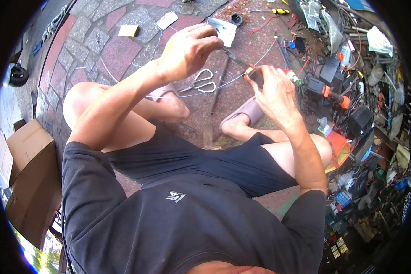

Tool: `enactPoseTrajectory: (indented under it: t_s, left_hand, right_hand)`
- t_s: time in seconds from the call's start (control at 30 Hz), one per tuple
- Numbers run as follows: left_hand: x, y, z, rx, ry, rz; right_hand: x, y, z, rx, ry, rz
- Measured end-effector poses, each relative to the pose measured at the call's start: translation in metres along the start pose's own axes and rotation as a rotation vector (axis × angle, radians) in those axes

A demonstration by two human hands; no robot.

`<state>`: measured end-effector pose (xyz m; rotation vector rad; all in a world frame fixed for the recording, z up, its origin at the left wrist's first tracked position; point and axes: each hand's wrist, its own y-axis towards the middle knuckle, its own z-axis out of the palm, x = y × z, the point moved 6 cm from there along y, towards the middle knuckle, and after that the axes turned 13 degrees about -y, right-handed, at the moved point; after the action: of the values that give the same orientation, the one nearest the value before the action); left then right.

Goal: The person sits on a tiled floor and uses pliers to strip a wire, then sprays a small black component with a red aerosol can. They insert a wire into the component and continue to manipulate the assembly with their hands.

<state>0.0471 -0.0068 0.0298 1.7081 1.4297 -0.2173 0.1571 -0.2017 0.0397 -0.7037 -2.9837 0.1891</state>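
Observation:
My left hand [187, 50] is raised with its fingers closed at the end of a flat, dark metal tool [234, 59]; what else it may pinch is hidden. My right hand [275, 93] grips the tool's darker lower end. Scissors with white handles [206, 86] lie below on the paving, beside a long thin bar [218, 86]. Thin pale wires [233, 80] trail around them. Just beyond my left hand is a white sheet piece [227, 32] with small items on it; a red and green can [296, 80] sits behind my right hand.
A dense heap of tools, wires and plastic parts [365, 91] fills the right, with an orange-black power tool [322, 91]. A cardboard box [34, 155] stands left, a black wheel [19, 74] behind it. A yellow block [128, 30], round black cup [236, 19] and screwdriver [278, 12] lie farther back.

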Motion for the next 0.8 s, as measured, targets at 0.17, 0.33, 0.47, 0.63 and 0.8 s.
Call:
enactPoseTrajectory:
  t_s: [0.17, 0.33, 0.47, 0.63, 0.8]
  left_hand:
    - [0.016, -0.003, 0.007, 0.008, -0.395, -0.279]
    - [0.032, -0.009, 0.013, -0.02, -0.692, -0.508]
    - [0.033, -0.016, 0.02, -0.048, -0.85, -0.626]
    - [0.027, -0.012, 0.02, 0.081, -0.652, -0.726]
    - [0.03, -0.015, 0.024, 0.184, -0.692, -0.857]
  right_hand:
    - [-0.004, 0.001, -0.001, -0.079, 0.017, -0.019]
    - [-0.009, -0.001, 0.017, 0.144, 0.249, 0.134]
    - [-0.009, -0.001, 0.017, 0.14, 0.27, 0.134]
    - [-0.012, -0.001, 0.015, 0.031, 0.183, 0.1]
    - [-0.013, -0.002, 0.013, -0.002, 0.124, 0.059]
